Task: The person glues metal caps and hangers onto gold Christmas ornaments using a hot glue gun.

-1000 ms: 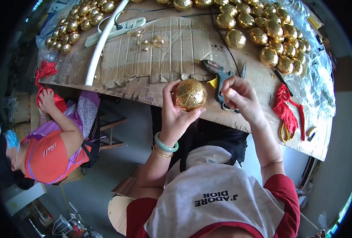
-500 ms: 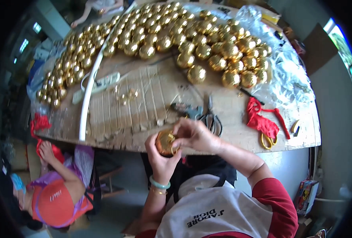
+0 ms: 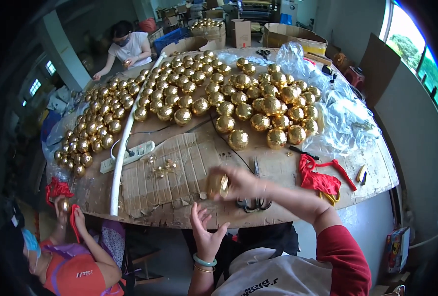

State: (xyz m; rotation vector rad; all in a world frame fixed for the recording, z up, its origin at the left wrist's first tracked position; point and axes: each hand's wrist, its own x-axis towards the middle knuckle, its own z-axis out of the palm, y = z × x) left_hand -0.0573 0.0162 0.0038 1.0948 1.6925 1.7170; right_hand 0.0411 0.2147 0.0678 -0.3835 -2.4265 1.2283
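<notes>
A shiny gold ball [image 3: 218, 184] is in my right hand [image 3: 241, 183], lifted over the front of the table; both are blurred by motion. My left hand [image 3: 210, 236] is at the table's front edge, palm up and fingers spread, holding nothing. Below my right wrist lie black-handled scissors [image 3: 252, 204], partly covered by my arm. A flattened cardboard sheet [image 3: 192, 150] with small gold pieces [image 3: 162, 167] lies left of my right hand. Many more gold balls [image 3: 183, 116] crowd the table beyond it.
A white pipe [image 3: 121, 158] crosses the left side beside a power strip [image 3: 137, 152]. Red cloth with gold cord [image 3: 322, 177] and clear plastic bags [image 3: 345, 116] lie on the right. One co-worker [image 3: 83, 269] handles red ribbon and a gold ball; another [image 3: 131, 49] works at the far left.
My right hand has carried the gold ball up and away from my left hand, which has opened. The view has tilted up, showing more of the room.
</notes>
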